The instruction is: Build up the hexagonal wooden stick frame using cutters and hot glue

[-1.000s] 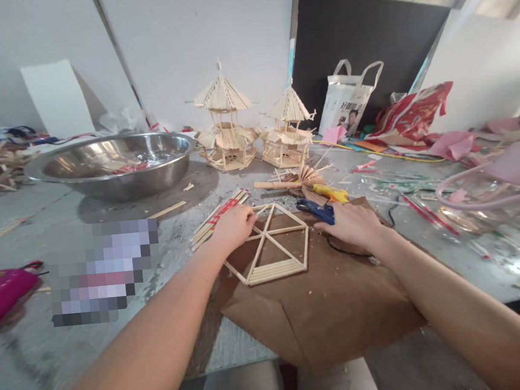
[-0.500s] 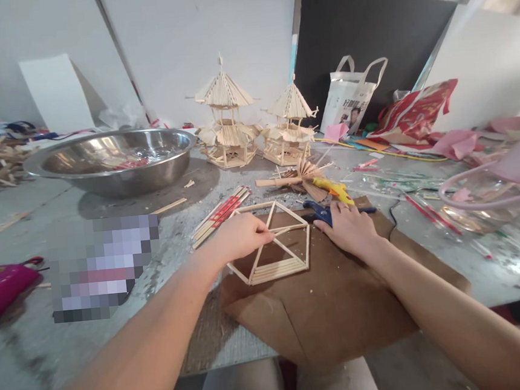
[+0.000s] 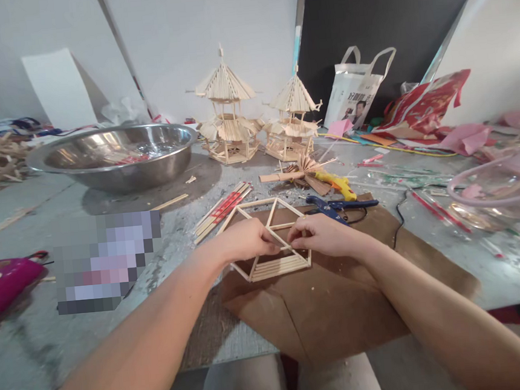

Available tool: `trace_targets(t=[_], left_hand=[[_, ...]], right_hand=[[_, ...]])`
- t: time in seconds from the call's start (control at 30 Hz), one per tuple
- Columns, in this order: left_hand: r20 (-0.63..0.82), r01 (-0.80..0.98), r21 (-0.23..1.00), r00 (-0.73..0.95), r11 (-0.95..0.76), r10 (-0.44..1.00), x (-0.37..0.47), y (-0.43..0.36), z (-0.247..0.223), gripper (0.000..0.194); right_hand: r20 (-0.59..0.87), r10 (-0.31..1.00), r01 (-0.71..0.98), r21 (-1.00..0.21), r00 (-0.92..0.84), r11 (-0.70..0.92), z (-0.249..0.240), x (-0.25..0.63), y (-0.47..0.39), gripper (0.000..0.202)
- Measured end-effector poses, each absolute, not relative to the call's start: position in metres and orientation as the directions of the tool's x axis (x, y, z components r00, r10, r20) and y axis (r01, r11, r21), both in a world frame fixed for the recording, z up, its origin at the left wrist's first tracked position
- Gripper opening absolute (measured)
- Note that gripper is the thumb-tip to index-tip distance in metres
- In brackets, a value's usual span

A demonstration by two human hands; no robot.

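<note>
A flat hexagonal frame of pale sticks (image 3: 279, 268) lies on brown paper (image 3: 343, 309), with spokes inside and several parallel sticks filling its near section. Over the frame's middle, my left hand (image 3: 251, 239) pinches one end of a short stick (image 3: 285, 248). My right hand (image 3: 318, 233) is at the other end of that stick, thumb and fingertips closed on it above the frame's right part. Just behind my right hand lie blue-handled pliers (image 3: 327, 207) and a yellow glue gun (image 3: 337, 184).
Red-wrapped sticks (image 3: 225, 210) lie behind left. A steel basin (image 3: 121, 164), two stick pagodas (image 3: 228, 113) and a white bag (image 3: 353, 93) stand at the back. Left are a blurred-out object (image 3: 115, 262) and a magenta tool (image 3: 12, 280); right, a pink-rimmed clear container (image 3: 505, 182).
My right hand has left the blue and yellow tools and moved left to the short stick over the frame. My left hand stays over the frame. The view has shifted slightly.
</note>
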State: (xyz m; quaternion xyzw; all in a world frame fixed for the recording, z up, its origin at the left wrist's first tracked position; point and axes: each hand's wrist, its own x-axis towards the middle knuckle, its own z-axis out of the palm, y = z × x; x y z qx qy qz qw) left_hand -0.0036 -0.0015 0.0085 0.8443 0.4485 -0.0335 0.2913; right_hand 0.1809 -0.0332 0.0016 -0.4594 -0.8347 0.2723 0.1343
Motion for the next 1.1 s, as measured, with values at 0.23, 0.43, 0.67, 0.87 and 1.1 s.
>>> trace_targets(t=[0.23,0.43,0.67,0.87,1.1], left_hand=[[-0.34,0.754,0.511,0.618,-0.412,0.709,-0.004,-0.003,0.01,0.025],[-0.351,0.738,0.53,0.639,-0.417,0.685,-0.005,-0.001,0.009,0.023],[-0.309,0.743,0.506,0.631,-0.439,0.712,-0.003,-0.002,0.008,0.026],[-0.323,0.752,0.484,0.629,-0.449,0.707,-0.001,-0.001,0.003,0.024],[-0.329,0.742,0.474,0.648,-0.473,0.687,-0.002,-0.001,0.004,0.026]], right_hand=[[-0.029,0.859,0.683,-0.619,-0.512,0.387,-0.008,0.182,-0.036,0.012],[-0.019,0.873,0.729,-0.559,-0.488,0.395,-0.009,0.183,-0.038,0.012],[0.015,0.845,0.699,-0.554,-0.534,0.452,-0.008,0.183,-0.042,0.013],[0.025,0.851,0.701,-0.556,-0.524,0.447,-0.011,0.182,-0.04,0.012],[0.038,0.899,0.726,-0.575,-0.436,0.377,-0.01,0.185,-0.038,0.014]])
